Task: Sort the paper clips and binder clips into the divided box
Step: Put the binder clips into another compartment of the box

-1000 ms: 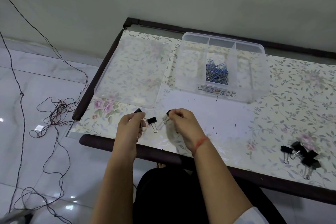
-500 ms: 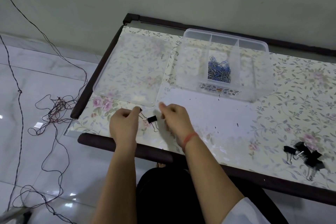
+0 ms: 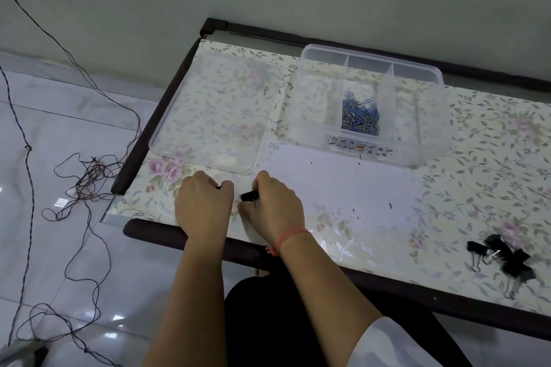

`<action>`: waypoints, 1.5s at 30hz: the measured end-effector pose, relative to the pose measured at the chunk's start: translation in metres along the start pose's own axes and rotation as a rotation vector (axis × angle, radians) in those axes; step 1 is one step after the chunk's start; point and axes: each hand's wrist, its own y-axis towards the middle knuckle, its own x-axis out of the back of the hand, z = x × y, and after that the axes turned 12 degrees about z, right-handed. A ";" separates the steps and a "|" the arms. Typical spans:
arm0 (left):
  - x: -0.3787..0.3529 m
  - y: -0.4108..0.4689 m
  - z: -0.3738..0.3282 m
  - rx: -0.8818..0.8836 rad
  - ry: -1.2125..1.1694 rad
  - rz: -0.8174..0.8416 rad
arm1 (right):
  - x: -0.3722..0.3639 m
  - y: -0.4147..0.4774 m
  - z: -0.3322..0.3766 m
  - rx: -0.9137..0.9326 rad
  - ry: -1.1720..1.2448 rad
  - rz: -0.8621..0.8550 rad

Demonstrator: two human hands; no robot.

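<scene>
A clear divided box [image 3: 369, 65] stands at the back of the table, with a heap of blue and silver paper clips [image 3: 361, 117] in its middle compartment. My left hand [image 3: 202, 207] is closed near the front left edge, a black bit of a binder clip showing at its fingertips. My right hand [image 3: 274, 208] sits beside it, fingers closed on a black binder clip [image 3: 249, 195] that rests on the table. A pile of black binder clips [image 3: 504, 259] lies at the front right.
The box's clear lid [image 3: 208, 116] lies flat at the left, just beyond my hands. The table has a floral cover [image 3: 387, 202] and a dark front edge. Tangled thin cables [image 3: 89, 179] lie on the tiled floor to the left.
My right hand has moved left and down onto the loose binder clip between the hands. The left hand has stayed put, still closed.
</scene>
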 end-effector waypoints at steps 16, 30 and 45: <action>0.025 -0.053 -0.068 0.507 -1.915 0.625 | 0.079 -0.046 -0.046 -0.166 2.099 -0.151; -0.080 -0.043 -0.282 0.245 -1.515 0.894 | 0.238 0.008 -0.131 -0.263 1.624 -0.670; -0.090 -0.073 -0.277 -0.085 -0.900 0.686 | 0.229 -0.024 -0.151 -0.299 1.323 -0.747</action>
